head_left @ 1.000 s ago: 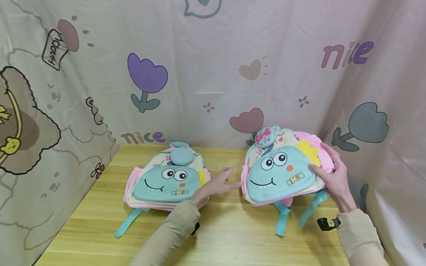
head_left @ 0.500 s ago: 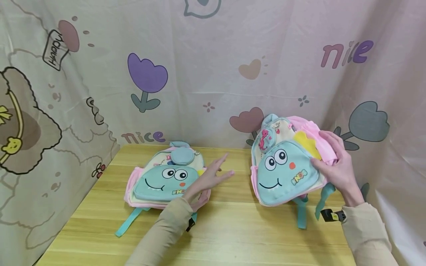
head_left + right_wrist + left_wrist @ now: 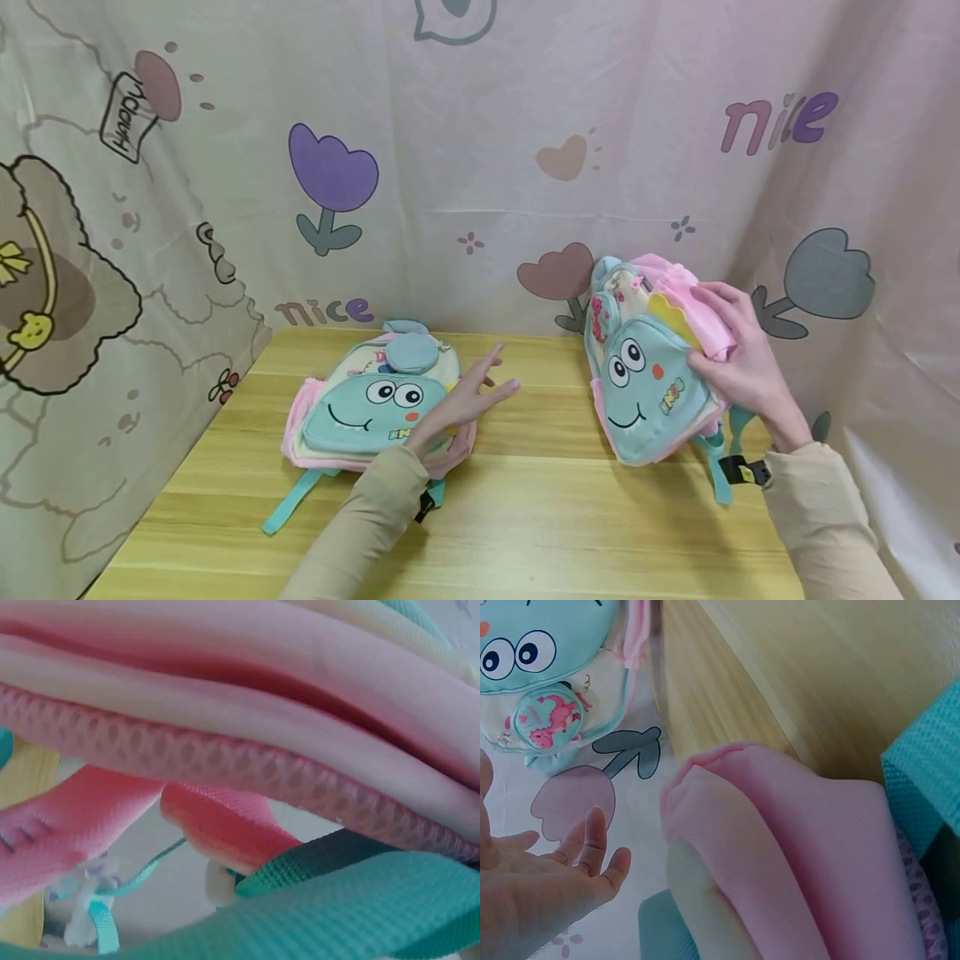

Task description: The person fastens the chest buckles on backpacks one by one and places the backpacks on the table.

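Observation:
A child's backpack (image 3: 648,379) with a teal dinosaur face, held up on the right side of the table, leans and turns to one side. My right hand (image 3: 738,354) grips it by the pink side, thumb on the front pocket and fingers over the pink side pocket. A matching backpack (image 3: 367,417) lies face up at left. My left hand (image 3: 457,404) hovers over that one's right side, fingers spread and holding nothing. In the left wrist view the left hand (image 3: 551,877) is beside its pink side (image 3: 795,847). The right wrist view shows pink mesh padding (image 3: 210,754) close up; the right hand is hidden there.
Both packs are over a wooden table (image 3: 525,517). A printed curtain (image 3: 450,150) stands behind and along both sides. Teal straps (image 3: 292,500) trail from the left backpack, and another teal strap (image 3: 717,475) hangs under the right one.
My right hand has lifted and turned the right backpack, swinging its face toward the left and its bottom to the right. My left hand has drawn back leftward, away from that backpack.

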### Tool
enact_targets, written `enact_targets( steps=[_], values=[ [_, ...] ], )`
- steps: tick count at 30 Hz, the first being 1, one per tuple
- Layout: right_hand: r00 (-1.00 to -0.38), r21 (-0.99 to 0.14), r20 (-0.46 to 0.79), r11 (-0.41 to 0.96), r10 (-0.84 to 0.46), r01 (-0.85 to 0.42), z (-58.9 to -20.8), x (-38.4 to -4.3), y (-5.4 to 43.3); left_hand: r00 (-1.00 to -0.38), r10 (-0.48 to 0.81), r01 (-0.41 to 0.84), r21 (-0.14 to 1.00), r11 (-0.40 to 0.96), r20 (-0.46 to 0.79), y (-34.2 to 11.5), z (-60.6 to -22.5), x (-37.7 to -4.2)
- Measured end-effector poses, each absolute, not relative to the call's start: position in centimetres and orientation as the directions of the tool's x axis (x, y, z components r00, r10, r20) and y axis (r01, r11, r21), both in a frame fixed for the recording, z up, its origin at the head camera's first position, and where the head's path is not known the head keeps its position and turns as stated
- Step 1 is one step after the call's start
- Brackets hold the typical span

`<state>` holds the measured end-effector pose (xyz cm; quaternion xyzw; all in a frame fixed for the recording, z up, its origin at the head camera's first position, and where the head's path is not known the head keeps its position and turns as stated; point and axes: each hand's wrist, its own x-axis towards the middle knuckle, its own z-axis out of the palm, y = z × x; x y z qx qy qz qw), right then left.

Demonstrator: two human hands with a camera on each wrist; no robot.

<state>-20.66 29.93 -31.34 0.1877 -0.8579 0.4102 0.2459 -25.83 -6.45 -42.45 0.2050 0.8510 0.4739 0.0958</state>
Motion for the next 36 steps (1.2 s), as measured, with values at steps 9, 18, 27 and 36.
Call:
enact_targets(
  steps=[9, 18, 27, 36],
  values=[
    [-0.871, -0.74, 0.488, 0.501, -0.06, -0.449, -32.4, -21.7, 26.3, -0.896, 0.445, 0.206, 0.886, 0.416, 0.0, -6.4, -42.9, -25.8],
    [-0.943, -0.895, 0.332, 0.317, 0.0, -0.315, -32.9, -21.9, 23.5, -0.912, 0.408, 0.128, 0.922, 0.365, -0.034, -7.1, -43.1, -25.7],
    [-0.966, -0.933, 0.259, 0.266, 0.022, -0.244, -33.3, -21.8, 20.8, -0.916, 0.397, 0.059, 0.956, 0.288, -0.062, -7.3, -43.4, -25.6],
    [-0.968, -0.923, 0.251, 0.3, -0.005, -0.241, -34.2, -21.8, 19.0, -0.918, 0.388, 0.023, 0.962, 0.271, -0.087, -7.4, -43.4, -25.5]
  ],
)
